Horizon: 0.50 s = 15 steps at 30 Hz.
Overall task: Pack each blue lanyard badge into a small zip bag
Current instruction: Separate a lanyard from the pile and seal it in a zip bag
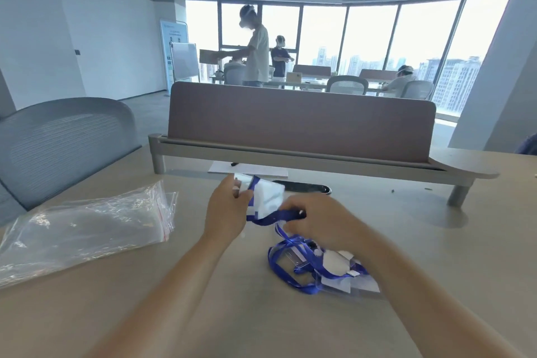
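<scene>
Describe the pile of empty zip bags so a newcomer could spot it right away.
Start at the brown desk divider across the tan table, then look to its near left, before the grey mesh chair. The zip bags lie flat there: clear, crinkly plastic with red seal strips, unlike the blue lanyard heap.

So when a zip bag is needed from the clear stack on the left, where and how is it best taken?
Probably by the red-striped zip edges at the right end of the clear bag stack, coming from the right with the left hand. That end fans out and lifts slightly off the desk, so fingers could likely separate a single bag there; the rest lies flat and slippery.
</scene>
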Each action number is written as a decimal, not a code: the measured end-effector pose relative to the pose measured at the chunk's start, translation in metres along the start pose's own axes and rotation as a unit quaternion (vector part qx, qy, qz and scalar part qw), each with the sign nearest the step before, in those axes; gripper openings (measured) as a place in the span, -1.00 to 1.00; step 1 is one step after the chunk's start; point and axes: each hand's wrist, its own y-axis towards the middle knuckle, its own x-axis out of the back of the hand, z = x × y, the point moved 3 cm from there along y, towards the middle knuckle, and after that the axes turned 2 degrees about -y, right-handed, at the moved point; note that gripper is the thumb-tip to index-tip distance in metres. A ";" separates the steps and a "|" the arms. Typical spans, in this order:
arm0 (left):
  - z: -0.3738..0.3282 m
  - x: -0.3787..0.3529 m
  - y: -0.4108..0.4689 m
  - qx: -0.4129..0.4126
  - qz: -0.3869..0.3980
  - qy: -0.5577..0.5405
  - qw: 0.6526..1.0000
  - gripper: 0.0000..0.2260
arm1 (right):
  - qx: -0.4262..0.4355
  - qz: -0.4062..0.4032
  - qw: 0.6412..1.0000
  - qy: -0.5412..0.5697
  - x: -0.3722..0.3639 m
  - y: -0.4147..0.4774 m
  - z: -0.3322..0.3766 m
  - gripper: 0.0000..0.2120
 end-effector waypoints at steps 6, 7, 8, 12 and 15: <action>-0.012 -0.009 -0.019 0.016 0.264 -0.074 0.962 -0.95 | 0.000 -0.083 0.987 0.137 0.038 0.015 -0.015 -0.86; -0.012 -0.008 -0.020 0.020 0.291 -0.094 0.952 -0.92 | -0.005 -0.088 0.986 0.139 0.039 0.017 -0.018 -0.88; -0.012 -0.007 -0.021 0.026 0.310 -0.119 0.943 -0.91 | -0.011 -0.091 0.986 0.141 0.039 0.019 -0.021 -0.91; -0.013 -0.002 -0.023 0.056 0.315 -0.260 0.911 -0.93 | -0.032 -0.094 0.974 0.204 0.033 0.021 -0.033 -0.95; -0.013 -0.003 -0.023 0.099 0.276 -0.357 0.887 -0.90 | -0.067 -0.062 0.917 0.389 0.016 0.024 -0.045 -0.92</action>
